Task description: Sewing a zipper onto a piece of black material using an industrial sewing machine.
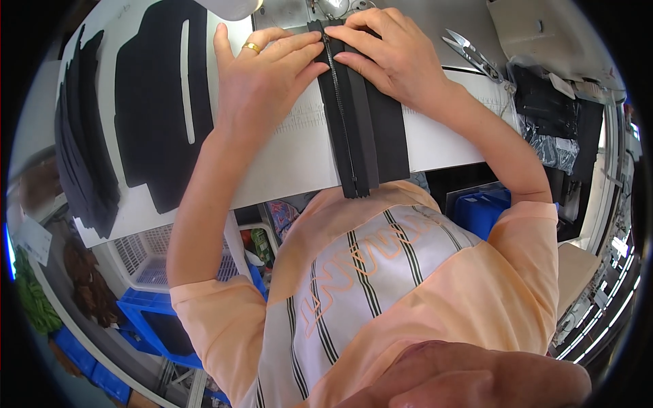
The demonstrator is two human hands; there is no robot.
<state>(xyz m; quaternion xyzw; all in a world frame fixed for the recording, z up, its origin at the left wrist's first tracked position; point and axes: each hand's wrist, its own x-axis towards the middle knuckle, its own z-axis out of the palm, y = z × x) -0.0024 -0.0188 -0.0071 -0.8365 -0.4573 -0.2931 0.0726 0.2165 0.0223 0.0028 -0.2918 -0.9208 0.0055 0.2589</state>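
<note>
A long black zipper [342,119] with metal teeth runs down a black fabric strip [389,136] on the white work table, its lower end hanging over the front edge. My left hand [269,75], wearing a gold ring, has its fingertips and thumb closed on the left side of the zipper tape near the far end. From the other side my right hand [391,54] grips the zipper with its fingers and thumb, over the black fabric. Their fingertips nearly meet around the teeth. What lies beneath the fingers is hidden.
Black cut fabric pieces [153,102] and a stack of black strips [85,136] lie at the left. Thread snips [471,53] rest on the metal machine plate [435,24] at the back right. Bagged black items [551,109] sit further right. A white basket [146,255] is below the table.
</note>
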